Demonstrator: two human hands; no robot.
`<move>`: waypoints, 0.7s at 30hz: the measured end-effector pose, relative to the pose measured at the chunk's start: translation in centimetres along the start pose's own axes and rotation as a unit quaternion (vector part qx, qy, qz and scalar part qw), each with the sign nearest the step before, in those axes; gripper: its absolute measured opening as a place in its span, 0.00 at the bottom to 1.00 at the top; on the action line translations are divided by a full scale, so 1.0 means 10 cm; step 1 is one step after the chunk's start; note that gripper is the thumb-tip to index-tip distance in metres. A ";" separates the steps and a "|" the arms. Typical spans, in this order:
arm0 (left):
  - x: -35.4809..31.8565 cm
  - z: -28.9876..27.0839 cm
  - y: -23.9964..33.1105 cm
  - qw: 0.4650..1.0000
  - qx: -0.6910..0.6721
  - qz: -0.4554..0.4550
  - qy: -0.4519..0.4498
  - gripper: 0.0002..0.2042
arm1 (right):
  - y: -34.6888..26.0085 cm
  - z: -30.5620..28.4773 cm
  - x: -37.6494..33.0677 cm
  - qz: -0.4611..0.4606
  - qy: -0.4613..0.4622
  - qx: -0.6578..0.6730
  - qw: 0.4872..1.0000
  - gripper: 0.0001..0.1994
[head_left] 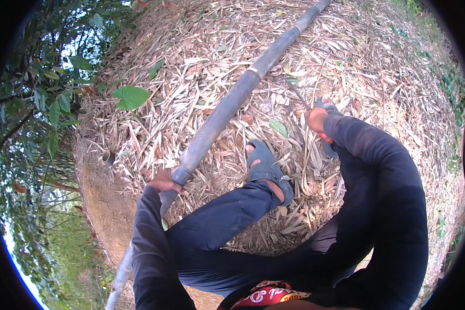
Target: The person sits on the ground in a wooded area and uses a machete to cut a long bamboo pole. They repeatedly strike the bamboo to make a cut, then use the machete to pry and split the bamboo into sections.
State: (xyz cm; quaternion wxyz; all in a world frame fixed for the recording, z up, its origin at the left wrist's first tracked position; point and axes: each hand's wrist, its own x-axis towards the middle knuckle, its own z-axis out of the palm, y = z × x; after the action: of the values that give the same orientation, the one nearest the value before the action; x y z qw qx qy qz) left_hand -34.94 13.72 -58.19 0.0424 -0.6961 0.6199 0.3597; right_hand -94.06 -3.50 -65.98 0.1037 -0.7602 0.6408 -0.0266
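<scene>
Here, left hand [163,181] grips bamboo pole [218,119]; bent-armed right hand [318,120] clasps thin tool [297,95].

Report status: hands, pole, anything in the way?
Left hand gripping bamboo pole; right hand on slim dark tool. Pole slanting across dry leaves. Sandaled left foot beside it, apart.

Head-worn fisheye, close overhead, facing down

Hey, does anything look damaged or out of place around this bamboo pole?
Nothing stands out. The bamboo pole shows no obvious break, though the left hand and sleeve hide part of it.
</scene>
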 end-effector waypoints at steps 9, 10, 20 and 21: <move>0.04 0.18 -0.36 0.997 0.056 -0.043 0.018 0.38 | -1.30 0.17 0.00 -0.099 -0.165 0.051 0.980 0.24; 0.06 0.18 -0.28 0.998 0.033 -0.054 0.003 0.38 | -1.32 0.22 0.13 -0.054 -0.099 0.100 0.989 0.26; -0.01 -0.02 -0.21 0.991 -0.120 -0.015 -0.052 0.34 | -2.28 0.49 0.70 0.130 -0.155 0.608 0.768 0.55; 0.02 0.02 -0.22 0.991 -0.120 -0.023 -0.048 0.34 | -2.34 0.55 0.66 0.114 -0.151 0.645 0.740 0.58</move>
State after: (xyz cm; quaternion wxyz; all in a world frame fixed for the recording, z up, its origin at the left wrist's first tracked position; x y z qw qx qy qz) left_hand -33.07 14.18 -59.30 -0.0033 -0.6923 0.5533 0.4633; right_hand -69.29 -5.57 -67.43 0.6669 -0.4271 0.5279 -0.3068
